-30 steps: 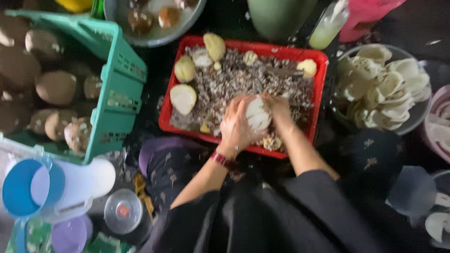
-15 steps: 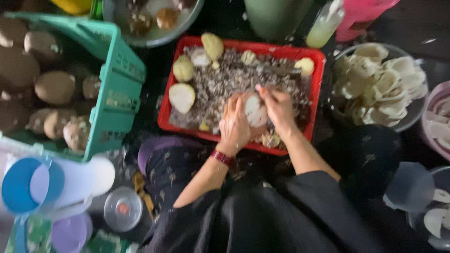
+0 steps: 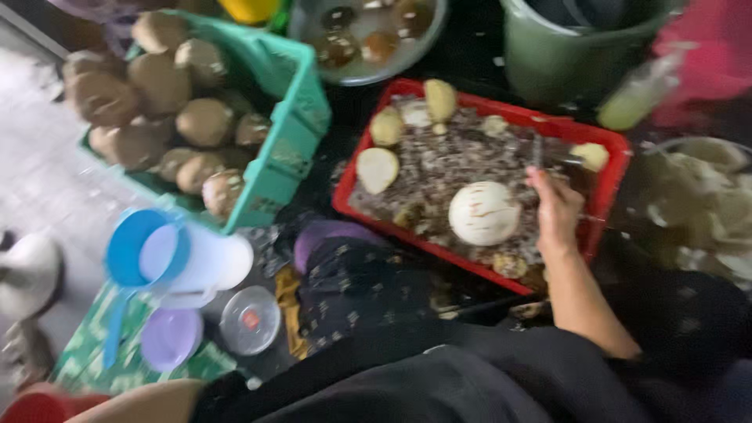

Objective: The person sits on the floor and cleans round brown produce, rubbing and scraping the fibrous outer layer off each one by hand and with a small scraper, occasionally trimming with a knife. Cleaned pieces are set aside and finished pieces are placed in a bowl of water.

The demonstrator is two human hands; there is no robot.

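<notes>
A: Where's the coconut (image 3: 484, 212)?

B: Peeled white one, lying in the red tray (image 3: 609, 205) on the brown shavings, near the front rim. Right hand (image 3: 558, 210) just beside it, on its right side, maybe touching; too blurry to say

A: Hand state?

B: Fingers (image 3: 548, 184) curled upward toward a thin dark tool (image 3: 539, 150), prob a knife/peeler. Looks like it's pinching the handle, but can't tell for sure. Left hand isn't in view; only a bare arm (image 3: 137, 401) at bottom left

A: What else is around?

B: Smaller peeled pieces (image 3: 377, 168) at the tray's far & left edge. Green crate (image 3: 290, 137) of brown unpeeled coconuts to the left, metal bowl (image 3: 368, 35) behind, blue-white jug (image 3: 176, 262) & small lids on the floor nearer the person

A: Risks?

B: My guess: coconut is round & loose on shavings, nothing steadies it w/ one hand only, so it could roll toward the low front rim & tip onto the lap. Blade sits close to the fingers; a slip on a wet shell could nick them. View's blurred, so treat as a guess
</notes>
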